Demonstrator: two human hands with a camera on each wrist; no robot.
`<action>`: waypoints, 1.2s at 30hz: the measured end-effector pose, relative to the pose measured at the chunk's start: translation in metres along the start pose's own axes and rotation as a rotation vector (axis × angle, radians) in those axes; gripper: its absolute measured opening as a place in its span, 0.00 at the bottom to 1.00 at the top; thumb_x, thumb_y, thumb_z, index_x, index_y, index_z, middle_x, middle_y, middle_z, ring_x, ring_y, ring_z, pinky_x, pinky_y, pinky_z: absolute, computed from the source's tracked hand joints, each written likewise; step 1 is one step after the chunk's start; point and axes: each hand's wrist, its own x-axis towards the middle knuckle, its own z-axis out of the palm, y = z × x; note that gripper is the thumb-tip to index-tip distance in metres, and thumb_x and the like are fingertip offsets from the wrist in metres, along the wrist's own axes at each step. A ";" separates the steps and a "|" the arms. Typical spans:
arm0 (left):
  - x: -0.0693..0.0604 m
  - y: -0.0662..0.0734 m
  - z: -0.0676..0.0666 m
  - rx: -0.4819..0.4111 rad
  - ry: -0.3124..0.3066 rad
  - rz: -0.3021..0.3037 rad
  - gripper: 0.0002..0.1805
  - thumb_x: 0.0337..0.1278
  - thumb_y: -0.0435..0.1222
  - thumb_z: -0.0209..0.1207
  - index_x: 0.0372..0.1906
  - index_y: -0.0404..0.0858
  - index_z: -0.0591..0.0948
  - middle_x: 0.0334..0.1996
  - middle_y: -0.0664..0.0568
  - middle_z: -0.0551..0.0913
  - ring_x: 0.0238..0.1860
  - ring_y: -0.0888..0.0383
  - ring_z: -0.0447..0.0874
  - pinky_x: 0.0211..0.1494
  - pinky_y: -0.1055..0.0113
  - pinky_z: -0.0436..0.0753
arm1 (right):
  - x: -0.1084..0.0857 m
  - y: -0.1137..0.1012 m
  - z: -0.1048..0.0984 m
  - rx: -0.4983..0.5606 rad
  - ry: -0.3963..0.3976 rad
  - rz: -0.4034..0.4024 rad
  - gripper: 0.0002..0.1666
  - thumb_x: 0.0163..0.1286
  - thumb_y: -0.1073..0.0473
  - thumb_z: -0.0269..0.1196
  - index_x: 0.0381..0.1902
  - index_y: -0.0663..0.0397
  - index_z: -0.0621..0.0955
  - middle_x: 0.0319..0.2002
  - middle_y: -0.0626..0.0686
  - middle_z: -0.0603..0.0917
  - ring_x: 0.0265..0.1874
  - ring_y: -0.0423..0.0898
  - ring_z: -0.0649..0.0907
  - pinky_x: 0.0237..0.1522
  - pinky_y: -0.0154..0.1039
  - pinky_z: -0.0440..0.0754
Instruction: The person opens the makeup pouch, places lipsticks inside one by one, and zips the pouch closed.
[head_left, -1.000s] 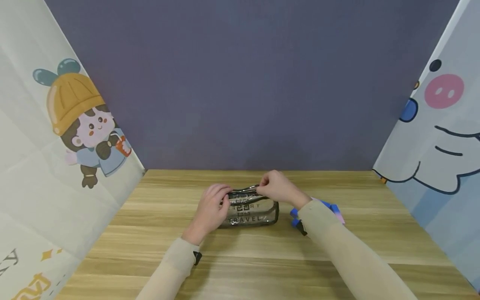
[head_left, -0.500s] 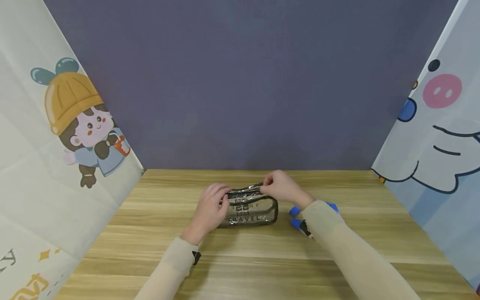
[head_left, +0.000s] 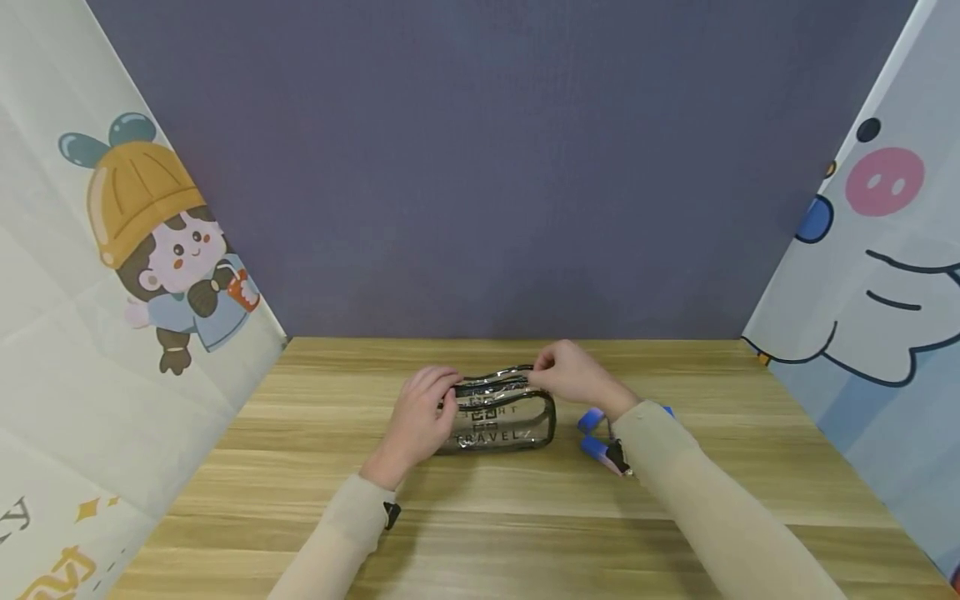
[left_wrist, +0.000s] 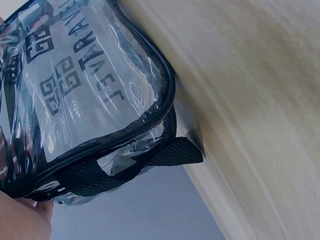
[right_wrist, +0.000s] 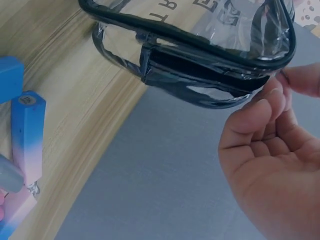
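A clear pouch [head_left: 501, 423] with black piping and TRAVEL lettering stands on the wooden table. My left hand [head_left: 422, 417] grips its upper left end; in the left wrist view the pouch [left_wrist: 95, 100] fills the upper left, with a black strap at its end. At the upper right end, my right hand [head_left: 576, 377] pinches the top edge between thumb and fingers. The right wrist view shows that hand [right_wrist: 275, 145] at the corner of the pouch [right_wrist: 190, 50]. What the fingertips hold there is too small to tell.
Blue and pink block-like pieces [head_left: 597, 448] lie right of the pouch, partly under my right forearm; the right wrist view shows several, one a blue-pink bar [right_wrist: 28, 135]. A dark panel [head_left: 510, 183] rises behind the table, with printed cloths at both sides.
My right hand has slid a little to the right along the pouch's top edge. My left hand stays put. More of the blue and pink pieces shows beside my right wrist.
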 end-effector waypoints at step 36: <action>-0.003 -0.003 0.000 -0.013 -0.003 0.012 0.17 0.68 0.32 0.51 0.54 0.30 0.84 0.56 0.42 0.83 0.61 0.43 0.77 0.69 0.46 0.70 | -0.007 0.023 -0.016 -0.016 0.005 0.016 0.08 0.64 0.58 0.61 0.28 0.54 0.83 0.21 0.47 0.74 0.18 0.42 0.67 0.25 0.38 0.68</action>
